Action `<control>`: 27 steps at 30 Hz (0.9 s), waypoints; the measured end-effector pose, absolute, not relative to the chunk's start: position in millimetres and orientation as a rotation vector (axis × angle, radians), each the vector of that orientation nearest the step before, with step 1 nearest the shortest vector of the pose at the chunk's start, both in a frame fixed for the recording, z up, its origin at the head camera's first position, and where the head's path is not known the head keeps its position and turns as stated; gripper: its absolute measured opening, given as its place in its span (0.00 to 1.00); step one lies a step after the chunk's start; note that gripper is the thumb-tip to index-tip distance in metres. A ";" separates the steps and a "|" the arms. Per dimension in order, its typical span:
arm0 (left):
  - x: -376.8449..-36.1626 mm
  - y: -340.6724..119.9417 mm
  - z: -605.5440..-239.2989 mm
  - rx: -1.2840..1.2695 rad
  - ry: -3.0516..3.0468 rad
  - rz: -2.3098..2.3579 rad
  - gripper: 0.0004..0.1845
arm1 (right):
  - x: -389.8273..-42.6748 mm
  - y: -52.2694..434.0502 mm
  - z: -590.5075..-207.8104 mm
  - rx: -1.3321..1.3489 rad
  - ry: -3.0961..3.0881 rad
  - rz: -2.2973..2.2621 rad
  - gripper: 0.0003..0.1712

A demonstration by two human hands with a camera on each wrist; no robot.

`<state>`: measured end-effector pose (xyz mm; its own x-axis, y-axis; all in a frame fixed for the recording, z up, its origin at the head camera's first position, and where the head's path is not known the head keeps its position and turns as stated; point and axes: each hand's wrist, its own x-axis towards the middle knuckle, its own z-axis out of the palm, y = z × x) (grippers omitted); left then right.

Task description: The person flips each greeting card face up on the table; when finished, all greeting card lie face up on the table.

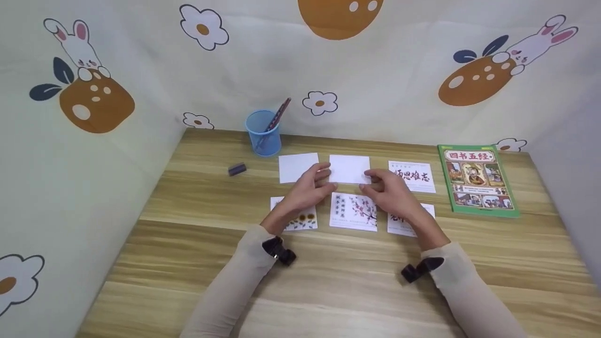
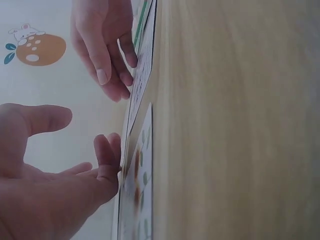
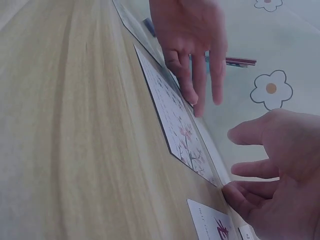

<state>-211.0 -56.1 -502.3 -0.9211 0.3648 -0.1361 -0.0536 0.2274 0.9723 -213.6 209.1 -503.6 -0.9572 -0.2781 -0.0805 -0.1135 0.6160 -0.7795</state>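
While wrist views seemingly show fingertips touching, head view shows blank card [image 1: 350, 169].

Table [image 1: 188, 263]: light wood grain with pale and darker brown bands. Landmark: plum-blossom card [image 1: 353, 211], white ground, pink blossoms on dark branches, dark script column.

- Blank card [image 1: 350, 168], directly behind the landmark: plain white.
- Second blank card [image 1: 296, 167], behind and left: plain white.
- Calligraphy card [image 1: 413, 176], behind and right: white, black brush characters.
- Sunflower card [image 1: 300, 220], left: white, yellow-orange flowers, green stems.
- Book [image 1: 476, 180], far right: green cover, red-and-yellow title panel, multicoloured picture panels.
- Pen cup [image 1: 263, 133], behind and left: translucent blue mesh.
- Backdrop [image 1: 399, 84]: cream, orange fruit, white rabbits with pink ears, white flowers with orange centres, navy leaves.
- Sleeves [image 1: 235, 291]: pale beige.
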 end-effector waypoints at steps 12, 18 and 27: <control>-213.2 -51.0 -498.0 0.134 1.924 1.998 0.44 | -213.3 211.8 -502.7 -0.320 2.674 -1.248 0.34; -211.5 -49.9 -497.0 0.100 1.901 2.045 0.41 | -213.9 212.3 -502.0 -0.317 2.678 -1.228 0.34; -207.6 -45.6 -497.2 0.277 1.685 2.161 0.42 | -213.7 210.2 -502.5 -0.394 2.653 -1.282 0.33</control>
<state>-207.6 -45.6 -497.2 -0.9064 0.4150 -0.0792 -0.1781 -0.2054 0.9623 -213.7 210.2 -502.5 -0.9509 -0.3074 -0.0360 -0.1628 0.5957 -0.7865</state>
